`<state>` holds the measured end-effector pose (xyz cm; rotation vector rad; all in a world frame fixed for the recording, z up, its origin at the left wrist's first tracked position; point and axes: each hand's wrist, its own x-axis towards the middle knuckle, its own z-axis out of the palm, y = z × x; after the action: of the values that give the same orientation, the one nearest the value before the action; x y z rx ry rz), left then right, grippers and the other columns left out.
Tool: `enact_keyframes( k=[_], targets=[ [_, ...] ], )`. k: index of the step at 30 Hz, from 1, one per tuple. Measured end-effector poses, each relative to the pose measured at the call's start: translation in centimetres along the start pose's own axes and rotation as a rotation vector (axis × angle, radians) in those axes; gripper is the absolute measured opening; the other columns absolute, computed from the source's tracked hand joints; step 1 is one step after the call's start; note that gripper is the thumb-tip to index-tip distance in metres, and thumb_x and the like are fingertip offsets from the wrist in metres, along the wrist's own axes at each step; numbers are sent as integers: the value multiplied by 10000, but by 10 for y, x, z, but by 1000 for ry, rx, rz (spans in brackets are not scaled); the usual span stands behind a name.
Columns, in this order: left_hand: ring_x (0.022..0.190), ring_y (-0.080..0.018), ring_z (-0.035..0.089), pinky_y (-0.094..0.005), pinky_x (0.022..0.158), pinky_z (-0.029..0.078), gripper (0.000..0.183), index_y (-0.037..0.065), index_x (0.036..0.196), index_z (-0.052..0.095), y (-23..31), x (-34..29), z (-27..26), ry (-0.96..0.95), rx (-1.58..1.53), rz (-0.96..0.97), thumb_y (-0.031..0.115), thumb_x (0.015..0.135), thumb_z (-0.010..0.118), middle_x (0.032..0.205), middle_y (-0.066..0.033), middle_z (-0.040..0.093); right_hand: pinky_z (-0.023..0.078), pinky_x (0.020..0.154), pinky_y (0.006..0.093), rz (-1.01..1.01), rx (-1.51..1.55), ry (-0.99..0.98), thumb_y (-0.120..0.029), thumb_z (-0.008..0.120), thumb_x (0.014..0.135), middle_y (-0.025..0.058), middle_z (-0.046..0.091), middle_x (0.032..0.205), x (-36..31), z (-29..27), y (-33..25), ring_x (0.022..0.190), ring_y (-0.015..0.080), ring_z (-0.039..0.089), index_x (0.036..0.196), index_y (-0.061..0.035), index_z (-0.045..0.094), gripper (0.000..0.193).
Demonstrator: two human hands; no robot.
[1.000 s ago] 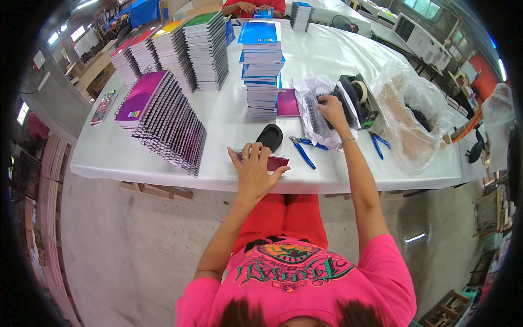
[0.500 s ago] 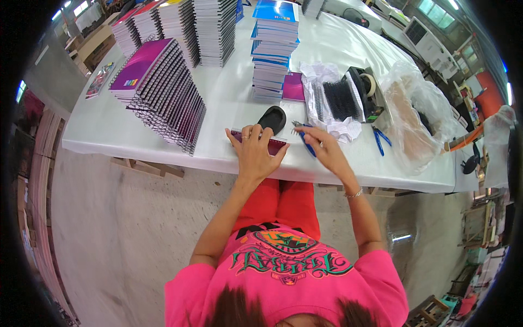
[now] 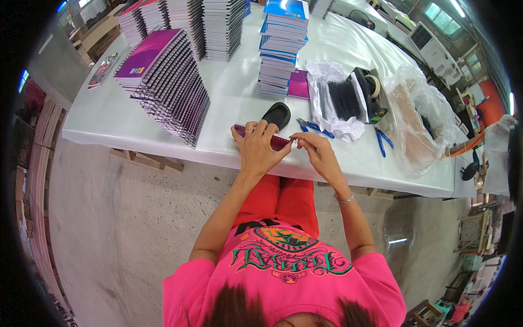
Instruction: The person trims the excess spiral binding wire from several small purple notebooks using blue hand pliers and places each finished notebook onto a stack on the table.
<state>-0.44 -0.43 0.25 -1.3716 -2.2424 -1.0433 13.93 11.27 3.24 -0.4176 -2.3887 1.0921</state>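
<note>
A purple notebook (image 3: 280, 143) stands on edge near the table's front, its punched spine side facing up. My left hand (image 3: 257, 148) is wrapped over it from above, fingers on the far side and thumb on the near side. At the notebook's right end, my right hand (image 3: 322, 157) pinches with thumb and forefinger; what lies between the fingertips is too small to make out. Just behind the notebook lies a black oval, dish-like object (image 3: 277, 115). Blue-handled pliers (image 3: 322, 131) lie on the table beyond my right hand.
To the left rises a tall stack of purple spiral notebooks (image 3: 169, 87), with more stacks behind. A blue-covered stack (image 3: 281, 57) stands mid-table. Black binding coils (image 3: 345, 100) lie on white paper at the right, near a second pair of blue pliers (image 3: 381, 143) and a clear plastic bag (image 3: 419, 120).
My right hand has moved off the blue pliers to the notebook's right end, and its fingertips have come together. The pliers now lie apart from it. My left hand keeps its hold.
</note>
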Motion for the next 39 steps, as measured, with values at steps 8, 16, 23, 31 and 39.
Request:
enact_keyframes(
  k=[8,16,23,31,39],
  targets=[
    [1032,-260,519,-721,933,267,359,172,873,646,3,3,-3,-43,-37,-5,432,667,786,931,15,569,434,731,366,32,51,80,-72,563,927,135,645,857,-4,9,0,796,261,593,1033,-28,618,128],
    [1052,-253,509,-681,945,247,353,174,952,642,-2,2,-10,-124,-60,-26,455,756,728,974,11,569,364,811,392,-69,-177,139,-135,565,941,88,584,804,6,11,-11,800,259,566,998,-53,612,111],
    [1100,-259,491,-591,973,280,341,190,1143,594,-13,0,-14,-146,-109,-60,328,844,685,1147,-34,510,358,801,396,-74,-275,155,-136,606,911,81,583,941,14,16,-16,890,267,566,997,-69,569,115],
    [1127,-376,444,-467,968,371,573,121,1291,502,-10,-3,-17,201,-362,-213,172,785,766,1266,-176,409,348,808,389,-128,-423,212,-168,600,914,79,555,917,19,21,-19,892,270,543,1002,-76,577,130],
    [1002,-348,464,-456,898,392,501,67,1142,480,-40,-13,-10,-32,-569,-277,161,755,785,1052,-155,418,409,824,389,3,-100,-133,-180,577,944,100,572,971,25,8,1,965,273,539,1012,-38,649,173]
  ],
)
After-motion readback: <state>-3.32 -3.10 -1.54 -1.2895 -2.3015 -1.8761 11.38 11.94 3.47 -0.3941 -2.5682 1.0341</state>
